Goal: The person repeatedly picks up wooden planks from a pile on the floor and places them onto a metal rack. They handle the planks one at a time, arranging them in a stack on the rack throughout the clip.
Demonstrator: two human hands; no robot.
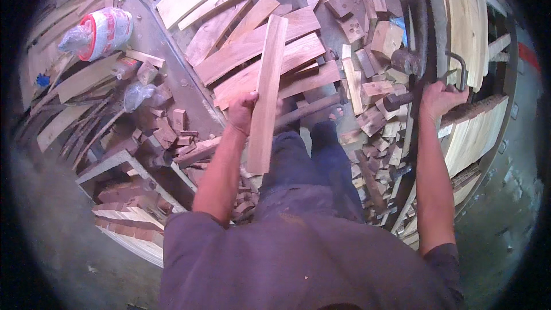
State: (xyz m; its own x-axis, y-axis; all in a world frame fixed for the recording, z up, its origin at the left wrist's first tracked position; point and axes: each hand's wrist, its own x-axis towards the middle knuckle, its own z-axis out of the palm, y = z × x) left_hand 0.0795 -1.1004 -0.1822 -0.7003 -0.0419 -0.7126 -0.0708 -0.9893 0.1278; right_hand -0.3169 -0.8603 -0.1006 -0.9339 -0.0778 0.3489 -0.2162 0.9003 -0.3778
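My left hand (243,112) is closed around the edge of a narrow wooden board (268,95), held lengthwise in front of my body. To the right, my right hand (442,100) is closed at the lower end of a bent metal rod (462,69). That rod is beside a long dark metal beam (425,28) with thick bolts, such as the near bolt (396,101), sticking out of its side. Pale boards (466,23) stand along the far side of the beam. The fingertips of my right hand are partly hidden.
Several loose boards (258,54) lie fanned out ahead of me. Wood offcuts (379,89) are heaped around my feet and beside the beam. At the left are a red-and-white plastic bag (109,31), a metal frame (123,161) and stacked wood (129,227).
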